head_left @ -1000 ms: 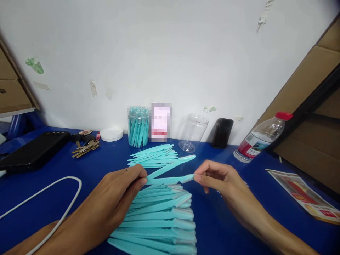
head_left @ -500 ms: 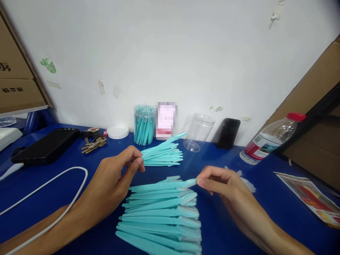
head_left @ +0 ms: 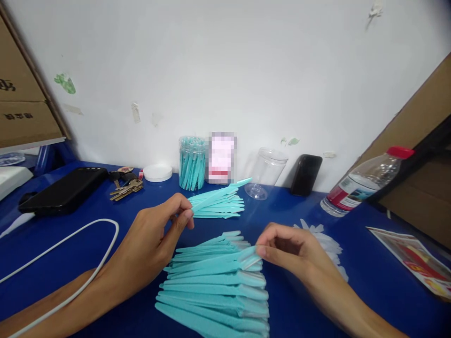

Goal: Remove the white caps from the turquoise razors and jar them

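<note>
My left hand (head_left: 165, 230) pinches a teal eyebrow razor (head_left: 211, 199) by its handle end, with the other end pointing up and right. That razor is over a small pile of similar razors (head_left: 225, 210) on the blue table. Closer to me is a larger row of teal eyebrow razors (head_left: 211, 281), their clear-covered ends towards the right. At the top right of this row my right hand (head_left: 292, 246) is closed, thumb and finger pinching the tip of one razor. Just beyond its wrist lie several translucent whitish pieces (head_left: 329, 241), partly hidden by the hand.
Along the wall stand a clear jar full of teal razors (head_left: 192, 164), a lit phone (head_left: 221, 159), a see-through jar (head_left: 267, 171), a dark phone (head_left: 306, 174) and a water bottle (head_left: 366, 183). A white lid (head_left: 157, 172), keys (head_left: 127, 188), black power bank (head_left: 66, 190) and white cable (head_left: 105, 220) are left.
My right hand has shifted slightly left and down, from one razor's tip to another in the row. More translucent pieces show behind it. My left hand keeps its razor almost still.
</note>
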Available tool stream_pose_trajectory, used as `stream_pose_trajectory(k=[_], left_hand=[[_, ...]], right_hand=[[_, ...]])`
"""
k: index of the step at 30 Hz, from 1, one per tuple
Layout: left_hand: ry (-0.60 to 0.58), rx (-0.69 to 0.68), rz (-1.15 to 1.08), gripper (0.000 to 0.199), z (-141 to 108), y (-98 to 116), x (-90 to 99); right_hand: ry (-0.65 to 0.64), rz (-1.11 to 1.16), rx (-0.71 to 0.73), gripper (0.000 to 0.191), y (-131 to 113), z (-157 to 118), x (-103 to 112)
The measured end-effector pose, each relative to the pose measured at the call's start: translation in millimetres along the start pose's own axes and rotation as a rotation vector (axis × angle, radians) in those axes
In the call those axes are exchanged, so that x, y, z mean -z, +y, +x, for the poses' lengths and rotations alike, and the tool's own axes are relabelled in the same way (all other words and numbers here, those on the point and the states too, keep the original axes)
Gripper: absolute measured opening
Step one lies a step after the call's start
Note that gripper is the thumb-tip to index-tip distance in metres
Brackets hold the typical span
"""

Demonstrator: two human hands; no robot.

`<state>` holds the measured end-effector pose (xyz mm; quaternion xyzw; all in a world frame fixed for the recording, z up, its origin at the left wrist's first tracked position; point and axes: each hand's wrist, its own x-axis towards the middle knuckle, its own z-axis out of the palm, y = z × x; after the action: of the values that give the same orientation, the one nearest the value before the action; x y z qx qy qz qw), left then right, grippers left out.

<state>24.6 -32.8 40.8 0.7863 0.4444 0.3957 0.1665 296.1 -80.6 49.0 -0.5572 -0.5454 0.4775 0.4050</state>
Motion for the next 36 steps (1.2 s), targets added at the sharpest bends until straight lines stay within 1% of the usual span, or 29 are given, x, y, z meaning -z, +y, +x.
stream_pose_trajectory(k=[3,8,13,15,18,20,23,25,26,27,28,29,31,33,36], left_hand=[[-0.001,-0.011,0.002,0.031,0.1,-0.6,-0.5],[-0.003,-0.011,0.003,0.031,0.3,-0.2,-1.1],[0.010,-0.029,0.017,0.031,1.1,0.3,-0.5],[0.008,-0.048,0.025,0.030,2.1,-1.6,-0.5],[-0.005,-0.089,0.023,0.029,3.2,-5.5,-0.4],[-0.013,-0.105,0.029,0.029,3.3,-7.6,0.2],[-0.037,-0.104,0.056,0.030,2.8,-10.6,1.8],[-0.050,-0.120,0.077,0.029,3.0,-13.8,2.7],[-0.054,-0.135,0.085,0.028,3.3,-15.7,2.8],[-0.054,-0.146,0.092,0.027,3.6,-17.4,2.6],[-0.054,-0.156,0.093,0.026,4.0,-18.8,2.1],[-0.051,-0.158,0.092,0.026,4.1,-19.5,1.3],[-0.032,-0.128,0.087,0.027,3.9,-18.9,-0.4],[-0.010,-0.104,0.087,0.030,2.8,-16.0,-1.9],[-0.008,-0.119,0.085,0.032,1.1,-11.5,-3.1]], right_hand=[[-0.013,-0.023,0.034,0.033,3.0,1.2,-0.5],[0.041,-0.103,0.141,0.025,10.9,2.7,1.3],[0.020,-0.134,0.167,0.017,11.9,0.1,1.7],[0.016,-0.148,0.185,0.017,10.8,-1.7,1.1],[0.037,-0.200,0.219,0.024,5.5,-3.0,4.1],[0.122,-0.256,0.268,0.028,-0.3,-1.4,11.8],[0.346,-0.394,0.391,0.028,-8.6,6.8,33.9],[0.461,-0.577,0.442,0.027,-10.9,15.1,53.8],[0.470,-0.703,0.430,0.025,-10.8,19.5,64.2],[0.450,-0.835,0.388,0.023,-9.9,23.6,74.5],[0.391,-0.951,0.320,0.021,-8.4,27.2,84.0],[0.338,-1.016,0.271,0.018,-6.4,30.0,92.5],[0.231,-1.087,0.199,0.011,-2.0,33.0,105.5],[0.150,-1.120,0.166,0.009,1.8,33.4,112.9],[0.094,-1.170,0.128,0.009,5.9,32.3,116.3]])
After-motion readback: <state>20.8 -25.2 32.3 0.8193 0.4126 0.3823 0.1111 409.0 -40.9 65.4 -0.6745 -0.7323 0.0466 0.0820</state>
